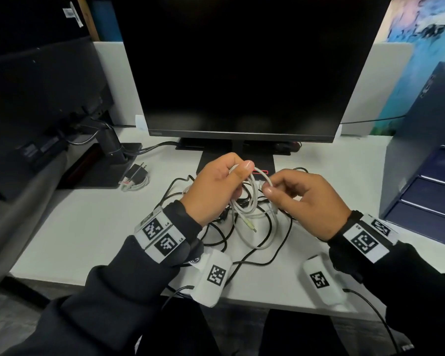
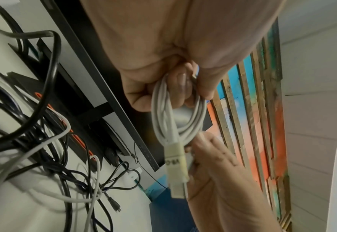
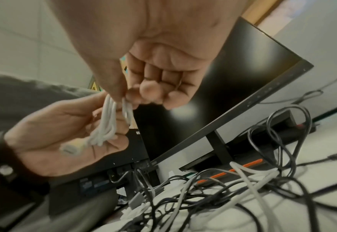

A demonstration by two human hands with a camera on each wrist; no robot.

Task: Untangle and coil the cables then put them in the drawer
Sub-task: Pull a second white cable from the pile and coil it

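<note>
A white cable (image 1: 252, 199) is wound into a small coil in front of the monitor stand. My left hand (image 1: 238, 173) grips the coil's top, thumb over the loops. My right hand (image 1: 269, 187) pinches a strand on the coil's right side. In the left wrist view the coil (image 2: 175, 117) hangs from my left hand (image 2: 183, 87), its yellowed plug (image 2: 176, 164) pointing down beside the other hand. The right wrist view shows my right hand (image 3: 128, 97) pinching the white strands (image 3: 108, 122). Under both hands lies a tangle of black and white cables (image 1: 244, 240) on the desk.
A dark monitor (image 1: 242, 73) stands behind the hands on a white desk (image 1: 88, 227). A blue drawer unit (image 1: 427, 181) sits at the right. A charger with a bundled white cable (image 1: 135, 177) lies at the left, near a second monitor's base (image 1: 113, 150).
</note>
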